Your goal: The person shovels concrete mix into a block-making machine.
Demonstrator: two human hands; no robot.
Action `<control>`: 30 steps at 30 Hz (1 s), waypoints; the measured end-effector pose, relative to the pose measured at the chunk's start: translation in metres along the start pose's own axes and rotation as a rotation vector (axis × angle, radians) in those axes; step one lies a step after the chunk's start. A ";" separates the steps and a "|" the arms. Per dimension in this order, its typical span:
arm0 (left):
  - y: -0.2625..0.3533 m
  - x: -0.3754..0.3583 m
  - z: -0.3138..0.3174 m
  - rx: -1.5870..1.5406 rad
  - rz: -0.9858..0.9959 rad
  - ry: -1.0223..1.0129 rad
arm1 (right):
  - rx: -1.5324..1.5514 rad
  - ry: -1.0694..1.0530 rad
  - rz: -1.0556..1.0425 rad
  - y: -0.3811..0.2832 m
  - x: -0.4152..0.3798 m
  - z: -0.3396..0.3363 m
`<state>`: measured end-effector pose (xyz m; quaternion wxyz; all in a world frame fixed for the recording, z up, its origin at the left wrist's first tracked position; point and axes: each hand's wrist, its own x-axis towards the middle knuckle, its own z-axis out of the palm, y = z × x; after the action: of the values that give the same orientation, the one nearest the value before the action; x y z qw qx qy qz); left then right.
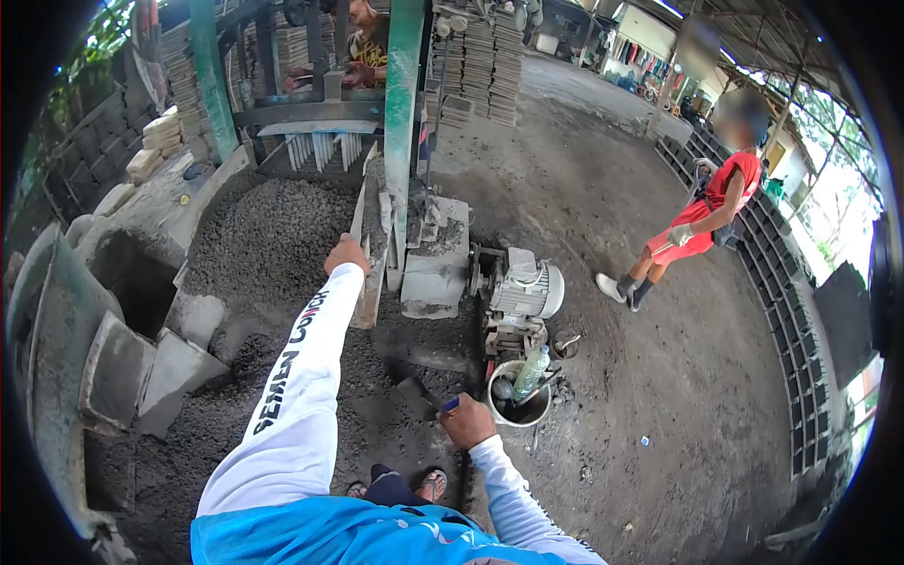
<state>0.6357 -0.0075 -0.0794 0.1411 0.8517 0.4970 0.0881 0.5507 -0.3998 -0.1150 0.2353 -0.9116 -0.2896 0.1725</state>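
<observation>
My left hand (pixel 348 254) is closed on the edge of an upright wooden board (pixel 370 282) at the side of a trough. Dark, crumbly concrete mix (pixel 259 231) fills the trough to the left of that hand. My right hand (pixel 468 421) is wrapped round the handle of a trowel (pixel 415 395), whose flat dark blade points left over loose mix on the ground. Just right of this hand stands a pale bucket (pixel 501 416) with a clear plastic bottle (pixel 532 370) in it.
A green-framed machine (pixel 405 132) rises ahead, with a person (pixel 369 47) behind it. An electric motor (pixel 529 287) sits right of the trough. Another person in red (pixel 716 207) stands near stacked grey blocks (pixel 774 311). Concrete slabs (pixel 174 381) lean at left.
</observation>
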 end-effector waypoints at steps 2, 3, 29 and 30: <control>-0.001 0.000 0.000 -0.010 0.008 -0.007 | -0.005 -0.001 0.009 -0.005 0.004 0.002; -0.001 -0.001 -0.002 -0.012 0.012 -0.014 | -0.005 -0.014 0.014 -0.005 0.006 0.003; -0.004 0.003 -0.002 -0.022 0.022 -0.053 | -0.012 0.011 0.059 -0.009 -0.009 0.013; -0.004 0.001 -0.004 -0.017 0.024 -0.062 | -0.016 0.008 0.065 -0.007 -0.009 0.015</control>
<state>0.6317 -0.0047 -0.0766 0.1625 0.8587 0.4813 0.0673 0.5340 -0.3954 -0.1218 0.2234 -0.9231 -0.2602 0.1742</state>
